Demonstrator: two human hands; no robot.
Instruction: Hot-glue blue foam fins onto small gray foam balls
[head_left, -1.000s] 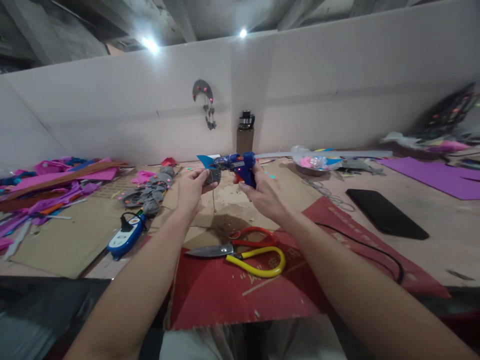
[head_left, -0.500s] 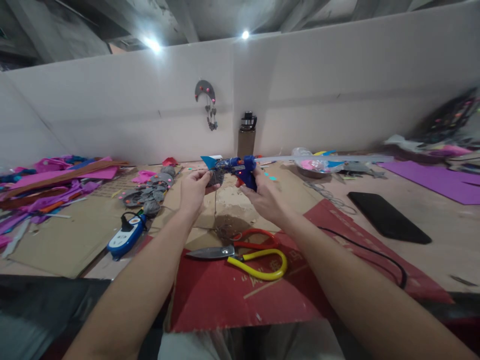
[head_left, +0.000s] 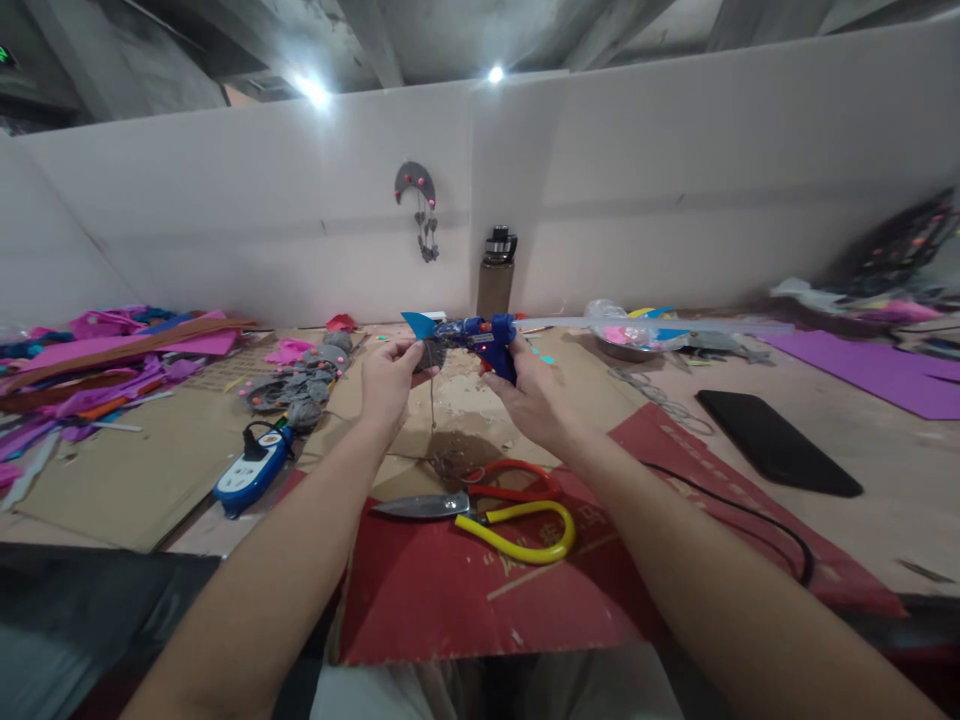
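Note:
My right hand [head_left: 531, 392] is closed around the handle of a blue hot glue gun [head_left: 491, 345], with a long pale glue stick [head_left: 637, 324] sticking out of its back end to the right. Between the fingers of my left hand [head_left: 394, 378] is a small grey felt piece [head_left: 431, 357], from which a thin cord [head_left: 433, 405] hangs down. A blue pointed piece [head_left: 418, 324] shows just above my left fingertips; whether it is attached to the felt I cannot tell. The gun's nozzle points left at the felt piece.
Below my hands, scissors [head_left: 517, 530] with red and yellow handles lie on red cardboard [head_left: 420, 610]. To the left are a blue and white power strip [head_left: 253, 475] and grey felt pieces [head_left: 304, 385]. A black phone [head_left: 776, 440] lies right; a bottle [head_left: 496, 275] stands behind.
Both hands keep nearly the same pose, glue gun against the felt piece. The whole view has shifted very slightly.

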